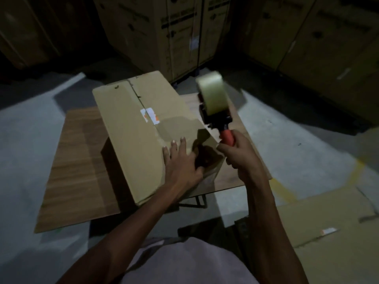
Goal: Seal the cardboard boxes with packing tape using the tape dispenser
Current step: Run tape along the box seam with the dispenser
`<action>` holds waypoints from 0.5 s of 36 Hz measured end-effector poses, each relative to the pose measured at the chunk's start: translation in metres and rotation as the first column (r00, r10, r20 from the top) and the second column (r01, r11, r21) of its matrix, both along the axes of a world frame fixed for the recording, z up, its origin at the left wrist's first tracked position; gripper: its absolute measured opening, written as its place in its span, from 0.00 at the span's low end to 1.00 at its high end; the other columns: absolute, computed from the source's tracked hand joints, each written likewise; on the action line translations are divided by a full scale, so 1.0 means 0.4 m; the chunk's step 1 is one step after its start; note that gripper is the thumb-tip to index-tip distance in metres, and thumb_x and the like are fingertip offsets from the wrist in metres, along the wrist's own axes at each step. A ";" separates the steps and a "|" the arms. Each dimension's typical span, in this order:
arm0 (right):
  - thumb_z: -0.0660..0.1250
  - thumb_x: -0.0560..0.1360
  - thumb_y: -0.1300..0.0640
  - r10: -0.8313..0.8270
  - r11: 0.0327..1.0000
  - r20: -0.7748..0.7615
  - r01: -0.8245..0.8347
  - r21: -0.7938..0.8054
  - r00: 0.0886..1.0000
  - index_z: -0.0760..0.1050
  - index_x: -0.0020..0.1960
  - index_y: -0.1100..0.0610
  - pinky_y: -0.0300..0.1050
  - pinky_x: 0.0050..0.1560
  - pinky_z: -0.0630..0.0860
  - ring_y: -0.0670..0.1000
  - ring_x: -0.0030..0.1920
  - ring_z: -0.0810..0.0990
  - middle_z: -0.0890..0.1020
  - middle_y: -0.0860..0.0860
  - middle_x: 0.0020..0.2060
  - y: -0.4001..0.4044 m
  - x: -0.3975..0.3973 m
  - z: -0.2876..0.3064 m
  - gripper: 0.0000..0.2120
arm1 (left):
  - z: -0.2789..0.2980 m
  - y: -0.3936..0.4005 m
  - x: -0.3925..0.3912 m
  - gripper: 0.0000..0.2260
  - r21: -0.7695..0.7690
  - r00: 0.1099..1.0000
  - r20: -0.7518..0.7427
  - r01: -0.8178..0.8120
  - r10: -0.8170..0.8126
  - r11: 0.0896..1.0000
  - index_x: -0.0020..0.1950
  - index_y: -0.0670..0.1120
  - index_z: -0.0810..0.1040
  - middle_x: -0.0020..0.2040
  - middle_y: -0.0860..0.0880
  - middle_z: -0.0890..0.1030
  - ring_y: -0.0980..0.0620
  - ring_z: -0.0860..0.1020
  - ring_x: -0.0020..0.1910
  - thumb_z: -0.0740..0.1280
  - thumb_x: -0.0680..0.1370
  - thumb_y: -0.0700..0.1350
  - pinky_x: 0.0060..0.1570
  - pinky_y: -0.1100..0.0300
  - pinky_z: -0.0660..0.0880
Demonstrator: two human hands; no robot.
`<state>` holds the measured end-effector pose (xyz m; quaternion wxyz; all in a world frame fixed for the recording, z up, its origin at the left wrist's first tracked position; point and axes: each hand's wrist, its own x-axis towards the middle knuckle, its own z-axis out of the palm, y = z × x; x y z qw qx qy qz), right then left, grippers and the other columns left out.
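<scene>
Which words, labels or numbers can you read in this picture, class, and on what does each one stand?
None can be read.
White and orange sticker on the cardboard box: print blurred.
Dark printing on the tall stacked cartons behind: blurred.
Small white label on the flat cardboard on the floor: too small to read.
</scene>
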<state>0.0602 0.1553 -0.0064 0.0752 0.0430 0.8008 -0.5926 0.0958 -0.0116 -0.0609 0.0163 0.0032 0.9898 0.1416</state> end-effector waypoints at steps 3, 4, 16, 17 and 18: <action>0.71 0.64 0.47 0.002 1.000 -0.029 -0.002 0.032 1.000 0.77 0.50 0.47 0.54 0.42 0.81 0.53 0.43 0.82 0.82 0.50 0.43 -0.048 0.013 0.013 0.16 | 0.029 -0.050 -0.022 0.13 0.577 0.989 -0.095 -0.041 0.117 0.816 0.55 0.52 0.86 0.54 0.48 0.85 0.46 0.81 0.57 0.64 0.75 0.49 0.60 0.48 0.73; 0.71 0.65 0.49 0.011 1.000 -0.051 -0.010 0.019 0.999 0.77 0.50 0.48 0.56 0.43 0.80 0.55 0.44 0.82 0.82 0.52 0.43 -0.067 0.017 0.016 0.14 | 0.037 -0.070 -0.025 0.10 0.737 0.977 -0.059 -0.097 0.206 0.669 0.52 0.53 0.86 0.48 0.53 0.86 0.53 0.83 0.51 0.65 0.78 0.47 0.55 0.52 0.76; 0.70 0.79 0.63 0.008 0.977 -0.262 -0.064 -0.206 0.965 0.78 0.49 0.65 0.50 0.34 0.78 0.57 0.33 0.81 0.83 0.58 0.36 -0.310 0.035 0.020 0.05 | 0.117 -0.277 -0.066 0.13 0.961 0.893 0.258 -0.276 0.369 -0.002 0.61 0.43 0.82 0.53 0.45 0.86 0.42 0.83 0.47 0.62 0.85 0.49 0.44 0.48 0.80; 0.70 0.78 0.63 0.004 0.977 -0.256 -0.058 -0.203 0.967 0.77 0.47 0.66 0.50 0.35 0.77 0.58 0.32 0.80 0.81 0.59 0.35 -0.321 0.032 0.016 0.06 | 0.126 -0.296 -0.073 0.15 0.956 0.894 0.278 -0.294 0.352 -0.008 0.62 0.44 0.82 0.54 0.46 0.86 0.42 0.83 0.47 0.60 0.86 0.51 0.45 0.47 0.79; 0.70 0.77 0.62 -0.005 0.980 -0.253 -0.046 -0.196 0.967 0.76 0.45 0.67 0.49 0.35 0.76 0.57 0.32 0.78 0.80 0.61 0.34 -0.330 0.029 0.011 0.08 | 0.134 -0.316 -0.082 0.17 0.953 0.898 0.289 -0.303 0.332 -0.010 0.62 0.45 0.81 0.54 0.47 0.87 0.44 0.84 0.49 0.57 0.86 0.53 0.47 0.47 0.80</action>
